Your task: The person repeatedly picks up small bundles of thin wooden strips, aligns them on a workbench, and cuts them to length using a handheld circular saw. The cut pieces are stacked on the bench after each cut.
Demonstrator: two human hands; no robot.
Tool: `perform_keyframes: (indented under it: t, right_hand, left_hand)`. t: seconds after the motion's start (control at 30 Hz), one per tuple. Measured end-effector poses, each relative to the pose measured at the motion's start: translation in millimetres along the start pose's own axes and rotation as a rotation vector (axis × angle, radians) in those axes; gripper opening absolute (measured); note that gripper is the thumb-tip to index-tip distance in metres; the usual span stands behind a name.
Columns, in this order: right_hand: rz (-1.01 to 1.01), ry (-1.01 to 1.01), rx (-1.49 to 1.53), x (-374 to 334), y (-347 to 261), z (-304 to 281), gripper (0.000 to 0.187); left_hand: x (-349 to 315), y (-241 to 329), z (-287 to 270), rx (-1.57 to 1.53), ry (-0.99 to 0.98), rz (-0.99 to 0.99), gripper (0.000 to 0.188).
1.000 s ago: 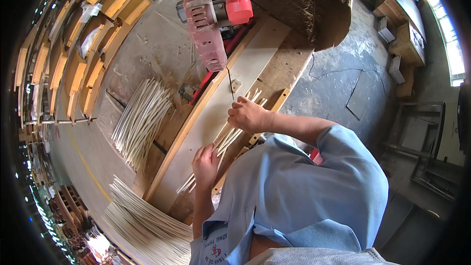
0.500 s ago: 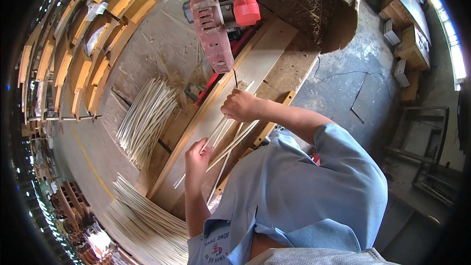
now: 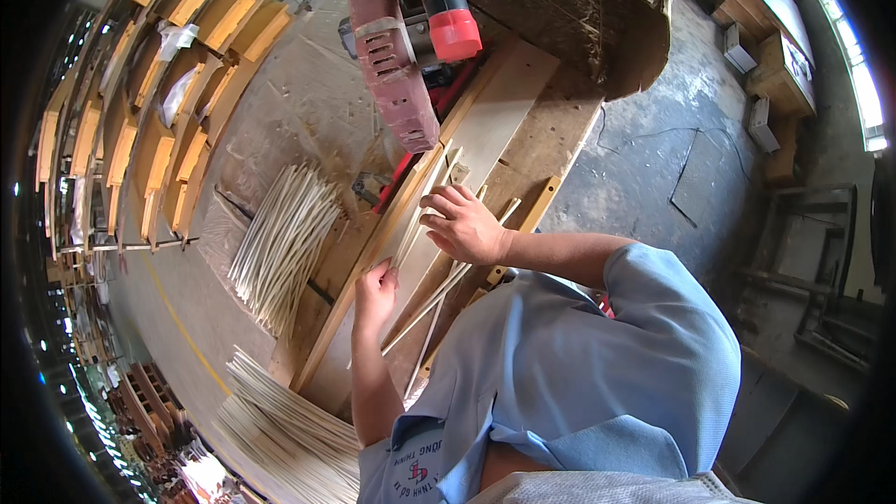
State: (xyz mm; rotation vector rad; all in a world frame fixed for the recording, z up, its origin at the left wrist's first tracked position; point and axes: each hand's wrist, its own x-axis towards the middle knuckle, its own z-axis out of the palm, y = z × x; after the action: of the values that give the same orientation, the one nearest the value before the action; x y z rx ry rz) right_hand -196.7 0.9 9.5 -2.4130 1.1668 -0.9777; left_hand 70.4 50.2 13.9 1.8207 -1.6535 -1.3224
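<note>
My left hand (image 3: 375, 293) is closed, thumb and fingers pinching a thin pale stick that runs up along the wooden fence (image 3: 359, 266). My right hand (image 3: 467, 227) hovers over the work board with its fingers apart, just above several loose pale sticks (image 3: 448, 287) lying at a slant under and beside it. Beyond both hands hangs the dusty pink saw head (image 3: 390, 61), with a black and red cylindrical part (image 3: 445, 5) at its side. The far ends of the sticks lie close to the lower tip of the saw head.
Left of the board lies a bundle of pale sticks (image 3: 285, 247), and a second bundle (image 3: 285, 434) sits nearer. A large cardboard box (image 3: 597, 23) stands behind the bench. Racks of curved wooden parts (image 3: 177, 84) fill the far left; wooden boxes (image 3: 782, 75) stand far right.
My right hand has loosened from a closed grip near the saw and drawn a little nearer, fingers spreading. My left hand stays pinched. The sticks along the fence now reach farther toward the saw.
</note>
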Motion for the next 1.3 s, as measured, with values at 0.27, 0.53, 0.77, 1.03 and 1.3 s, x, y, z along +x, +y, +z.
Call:
perform_keyframes:
  t: [0.27,0.53,0.77,1.03,1.3]
  right_hand:
    - [0.093,-0.112,-0.171,-11.7,12.3,17.6,0.058]
    - [0.043,-0.085,-0.171,-11.4,21.2,25.1,0.057]
    - [0.036,-0.041,-0.108,-12.9,19.1,21.2,0.057]
    - [0.031,-0.051,-0.118,-14.8,20.5,21.3,0.057]
    - [0.068,-0.123,-0.121,-11.4,18.3,24.9,0.055]
  left_hand:
    - [16.0,2.3,-14.9,-0.092,-0.154,-0.065,0.033]
    - [21.5,7.0,-19.6,-0.106,-0.151,-0.178,0.038]
    - [16.2,10.6,-21.5,-0.056,-0.167,-0.147,0.040]
    - [17.1,7.4,-18.6,-0.106,-0.145,-0.187,0.040]
    - [20.0,3.1,-17.0,0.014,-0.044,-0.200,0.042]
